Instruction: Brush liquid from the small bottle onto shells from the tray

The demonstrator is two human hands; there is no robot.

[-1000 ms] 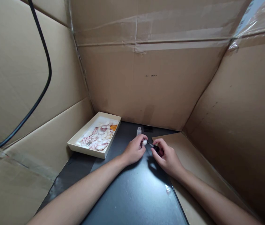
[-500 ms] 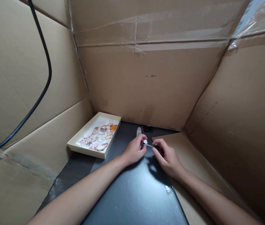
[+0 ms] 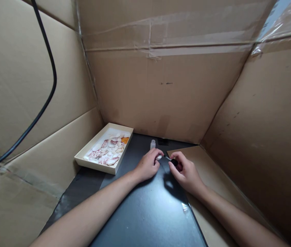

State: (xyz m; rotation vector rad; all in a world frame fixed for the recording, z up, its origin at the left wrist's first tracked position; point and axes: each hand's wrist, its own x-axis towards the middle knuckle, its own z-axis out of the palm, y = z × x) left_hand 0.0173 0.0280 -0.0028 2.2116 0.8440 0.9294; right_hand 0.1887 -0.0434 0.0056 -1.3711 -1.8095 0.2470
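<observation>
Pinched in the fingers of my left hand (image 3: 147,166) is a small white seashell (image 3: 159,157). My right hand (image 3: 188,175) grips a black-capped applicator (image 3: 174,162) by its round cap. The applicator's thin pale stem points left, and its dark tip is at or very near the shell; I cannot tell whether they touch. Just behind my left fingers stands a small translucent bottle (image 3: 153,144), upright with no cap on it. Both hands are low over the dark tabletop (image 3: 140,206).
On the left, a shallow cream box (image 3: 94,167) holds several shells (image 3: 111,149), white, reddish-striped and orange. A flat cardboard sheet (image 3: 199,157) lies along the right side. Cardboard walls (image 3: 161,103) close in the back and sides. A black cable (image 3: 54,79) hangs at left.
The shell has turned in my left fingers, and its pale face is now lower. The applicator has shifted slightly; its black cap and dark tip show more clearly. Box and bottle stay put.
</observation>
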